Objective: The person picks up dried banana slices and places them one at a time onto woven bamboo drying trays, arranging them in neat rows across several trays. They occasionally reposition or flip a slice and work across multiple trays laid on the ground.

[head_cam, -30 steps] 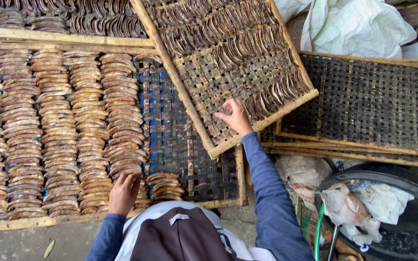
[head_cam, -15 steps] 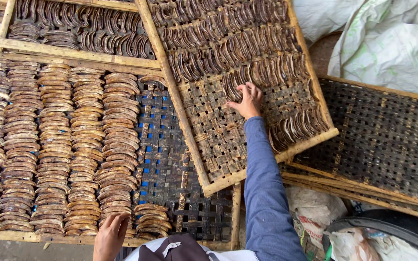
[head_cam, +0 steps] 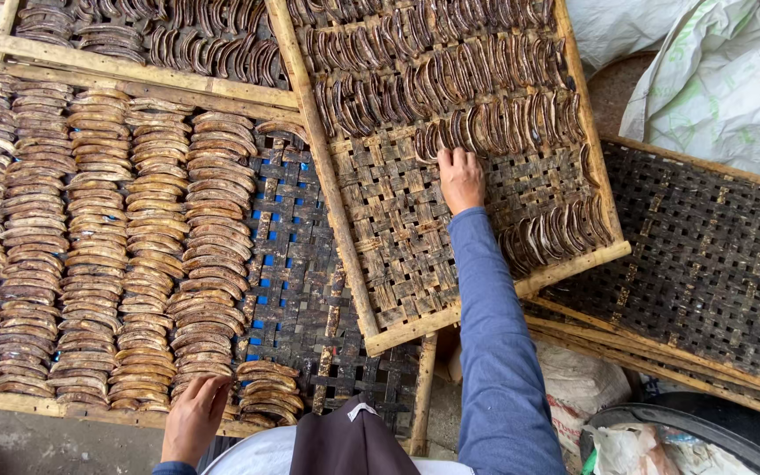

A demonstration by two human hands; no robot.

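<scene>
My right hand (head_cam: 461,179) lies flat and open on dark slices (head_cam: 450,136) in the tilted woven tray (head_cam: 402,255). My left hand (head_cam: 193,418), fingers loosely open, touches brown slices (head_cam: 261,387).

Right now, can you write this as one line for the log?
left hand: on near slices of left tray | right hand: reaching dark slices on tilted tray
</scene>
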